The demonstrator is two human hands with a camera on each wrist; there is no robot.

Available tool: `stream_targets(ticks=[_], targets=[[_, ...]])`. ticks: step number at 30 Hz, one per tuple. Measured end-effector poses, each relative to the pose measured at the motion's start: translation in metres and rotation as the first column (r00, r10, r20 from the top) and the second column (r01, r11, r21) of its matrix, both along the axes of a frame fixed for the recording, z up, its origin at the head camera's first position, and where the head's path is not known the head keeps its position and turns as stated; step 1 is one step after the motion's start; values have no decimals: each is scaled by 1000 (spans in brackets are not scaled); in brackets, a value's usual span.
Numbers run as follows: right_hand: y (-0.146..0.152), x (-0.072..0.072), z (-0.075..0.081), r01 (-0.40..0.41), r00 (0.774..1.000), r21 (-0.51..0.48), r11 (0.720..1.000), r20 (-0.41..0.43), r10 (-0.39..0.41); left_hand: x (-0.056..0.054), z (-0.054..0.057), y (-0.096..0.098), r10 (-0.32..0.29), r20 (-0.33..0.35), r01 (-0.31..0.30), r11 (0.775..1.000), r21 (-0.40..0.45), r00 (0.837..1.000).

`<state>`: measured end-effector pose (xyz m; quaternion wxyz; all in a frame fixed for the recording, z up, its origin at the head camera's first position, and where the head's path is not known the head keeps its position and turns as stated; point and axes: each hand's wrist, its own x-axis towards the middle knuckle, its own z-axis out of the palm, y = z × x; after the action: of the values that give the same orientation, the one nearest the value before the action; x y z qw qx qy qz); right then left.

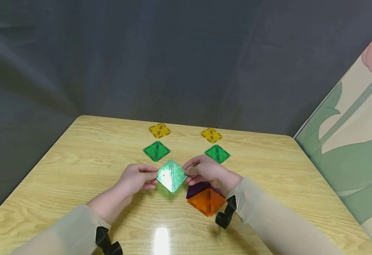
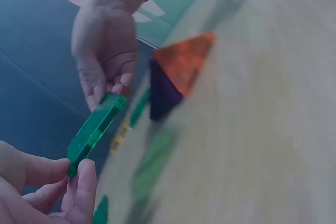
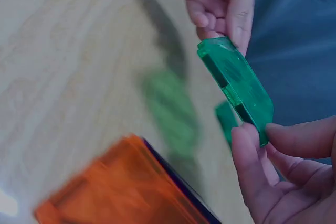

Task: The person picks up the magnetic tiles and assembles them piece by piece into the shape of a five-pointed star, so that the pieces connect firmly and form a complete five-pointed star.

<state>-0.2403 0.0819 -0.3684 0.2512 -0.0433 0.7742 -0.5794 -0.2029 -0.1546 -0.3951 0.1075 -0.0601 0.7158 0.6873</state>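
Observation:
A pair of clear green triangular magnetic tiles (image 1: 172, 176), set edge to edge as a diamond, is held above the table. My left hand (image 1: 138, 177) pinches its left corner between thumb and fingers, and my right hand (image 1: 205, 170) pinches the right corner. Seen from the left wrist, the green tiles (image 2: 95, 135) appear almost edge-on between the two hands. Beside and under my right wrist, a raised shape of orange tiles (image 1: 201, 202) leans against purple tiles (image 1: 194, 189), partly hidden by the hand.
Farther back lie two green diamonds, one left (image 1: 156, 151) and one right (image 1: 217, 153). Behind them are two yellow diamonds, left (image 1: 159, 130) and right (image 1: 211, 135). A dark curtain (image 1: 173, 63) hangs behind the wooden table (image 1: 61, 184); a floral panel (image 1: 348, 141) stands at right.

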Motion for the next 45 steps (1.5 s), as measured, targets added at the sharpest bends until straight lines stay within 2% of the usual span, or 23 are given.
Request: stream_targets(ticks=[4, 8, 12, 18, 23, 30, 36, 45], targets=[[24, -4, 9, 25, 1000, -86, 996, -3, -25, -12, 5, 17, -19, -13, 20, 996, 85, 1000], [48, -7, 10, 40, 999, -134, 990, 3, -40, -26, 7, 37, -52, -1, 52, 991, 127, 999], [68, -10, 1, 57, 998, -173, 983, 28, -53, -38, 3, 54, -92, 21, 89, 986, 140, 995], [88, -14, -20, 101, 992, -210, 972, 90, -83, -50, -10, 71, -133, 57, 126, 986, 108, 990], [97, -15, -32, 126, 989, -213, 969, 106, -105, -52, -19, 81, -139, 81, 134, 989, 57, 987], [103, -14, -40, 132, 988, -213, 968, 106, -111, -51, -25, 87, -139, 82, 139, 990, 14, 987], [106, -13, -41, 132, 989, -201, 971, 97, -114, -50, -26, 90, -143, 54, 145, 989, -31, 988], [110, -12, -40, 142, 987, -204, 969, 99, -124, -49, -24, 94, -160, 49, 162, 985, -61, 986]])
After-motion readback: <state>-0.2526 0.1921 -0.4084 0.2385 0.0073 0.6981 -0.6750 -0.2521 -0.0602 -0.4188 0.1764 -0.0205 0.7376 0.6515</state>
